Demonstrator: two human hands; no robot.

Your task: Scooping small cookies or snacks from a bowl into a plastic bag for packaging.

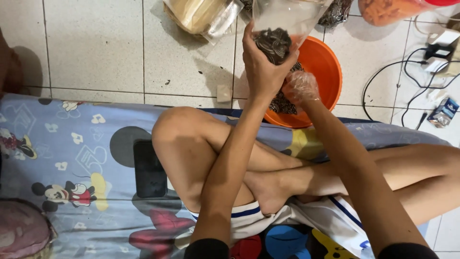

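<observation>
Pale floor tiles (96,43) with dark grout lines fill the upper part of the view, and an orange basin (322,62) stands on them just past the edge of a cartoon-printed mattress sheet (67,158). Directly above the basin's near-left rim, the left hand (264,67) is closed around the lower part of a clear plastic bag (282,21), which holds a clump of dark, crinkled pieces (273,44) at its bottom. Just right of that hand and touching it, the right hand (300,88), covered by a thin transparent glove, is curled down inside the basin over more of the same dark pieces; whether it grips any of them cannot be told. On the near side of the basin the person sits cross-legged on the sheet, bare knees up, both forearms reaching out over them. Left of the basin and nearer, beside the person's knee, a black phone (149,169) lies flat on the sheet. Beyond the basin's far-left side lies a clear packet of pale contents (201,14), and beyond its far-right side a bag of orange snacks (388,9). Right of the basin, black cables (407,81) loop across the tiles near a small blue packet (444,111).
</observation>
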